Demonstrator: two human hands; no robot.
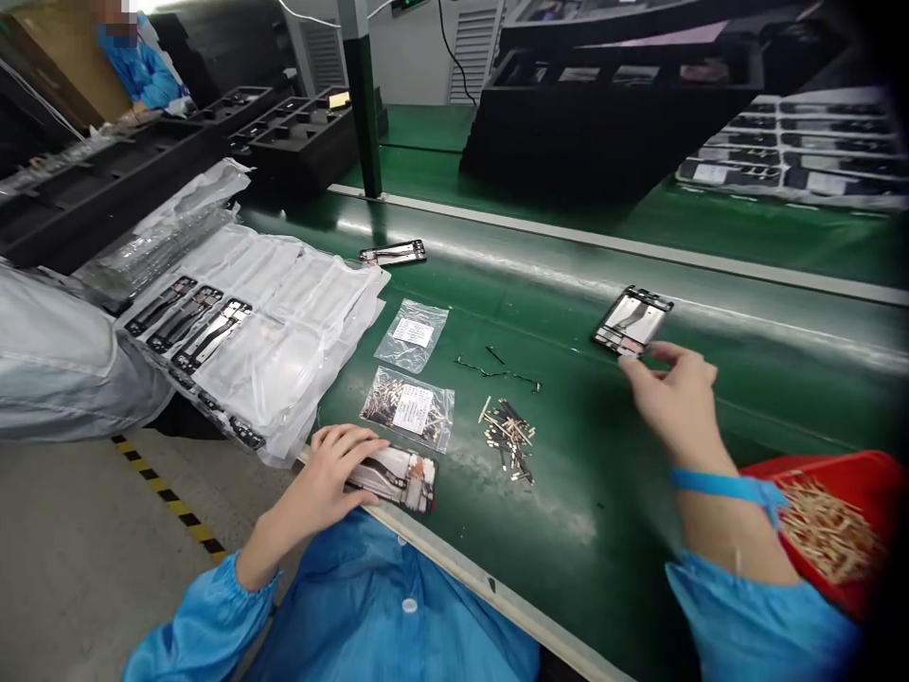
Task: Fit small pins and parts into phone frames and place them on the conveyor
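My left hand (pixel 337 474) grips a phone frame (pixel 404 478) by its left end at the near edge of the green bench. The thumb is on the near side and the fingers lie across the top. Farther right, my right hand (pixel 674 393) has its thumb and fingertips closed on the near end of a second phone frame (pixel 634 317), whose silver inside faces up. Between the hands lies a loose pile of small flex strips (pixel 509 438). Beyond the pile are a thin black cable (pixel 497 371) and two labelled clear bags, one (pixel 408 407) filled with small parts, another (pixel 412 333) looking nearly flat.
A red bin (pixel 767 466) of small strips stands at right. To the left, a white tray (pixel 284 350) holds several phone frames. Another phone frame (pixel 393 253) lies farther back. Black trays (pixel 568 133) and a metal post (pixel 362 114) stand behind. A person (pixel 146 71) sits far left.
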